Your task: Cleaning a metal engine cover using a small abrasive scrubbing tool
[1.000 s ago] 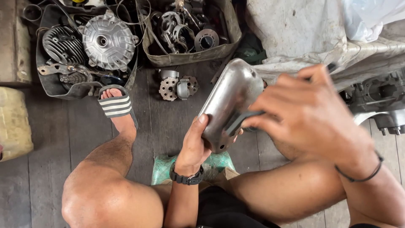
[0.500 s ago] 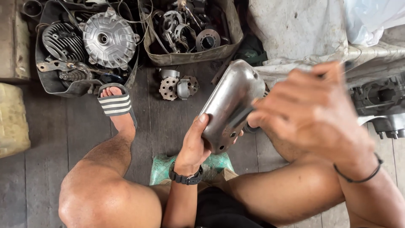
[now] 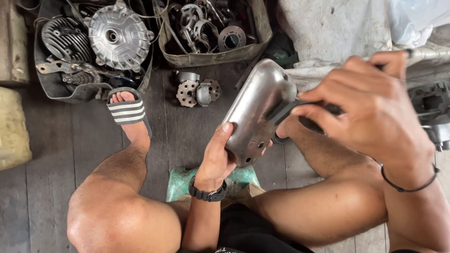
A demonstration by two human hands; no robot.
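The left hand (image 3: 216, 157) is closed on the lower end of a dull metal cover (image 3: 255, 110), thumb on its outer face, holding it tilted above the floor between the knees. The right hand (image 3: 370, 110) is clenched on a dark strip (image 3: 286, 110) whose end lies against the cover's upper side. A green stool (image 3: 178, 182) shows beneath the left wrist. On the plank floor (image 3: 61, 154) ahead stand a tray (image 3: 51, 89) with a finned hub (image 3: 117, 35), a box (image 3: 211, 58) of parts, and two loose sprocket pieces (image 3: 198, 92).
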